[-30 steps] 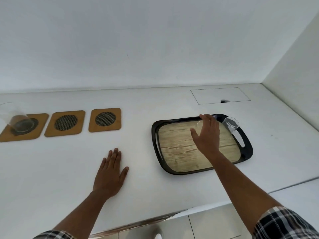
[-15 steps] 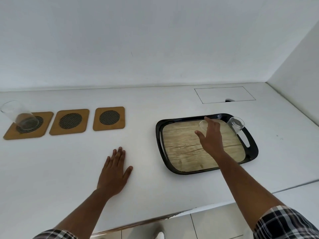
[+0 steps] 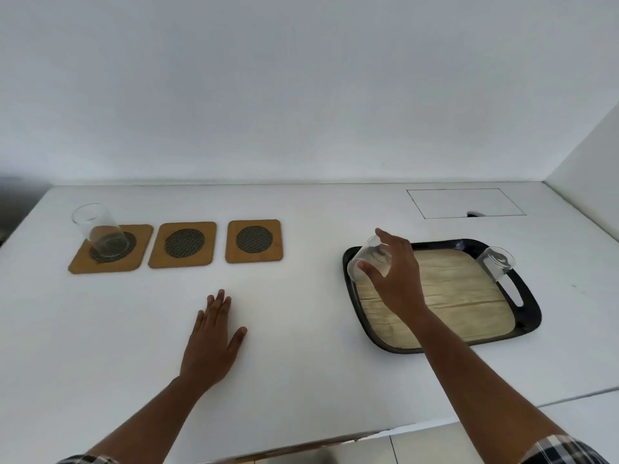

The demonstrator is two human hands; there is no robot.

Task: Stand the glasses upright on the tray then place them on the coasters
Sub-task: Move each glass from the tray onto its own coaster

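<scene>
My right hand (image 3: 393, 276) grips a clear glass (image 3: 366, 259) and holds it tilted above the left edge of the black tray (image 3: 529, 324) with a wood-look floor. A second clear glass (image 3: 495, 266) stands at the tray's far right, beside the handle slot. Three brown coasters lie in a row on the left of the white counter. The left coaster (image 3: 80, 261) bears an upright glass (image 3: 98, 231). The middle coaster (image 3: 182, 244) and the right coaster (image 3: 254, 241) are bare. My left hand (image 3: 212, 339) rests flat on the counter, fingers apart.
A rectangular hatch (image 3: 465, 202) with a small notch is set into the counter behind the tray. White walls close off the back and the right side. The counter's front edge (image 3: 301, 445) runs across the bottom, with floor tiles below.
My right hand closed on a glass on the tray and carried it left, to over the tray's left edge. The left hand stayed flat on the counter.
</scene>
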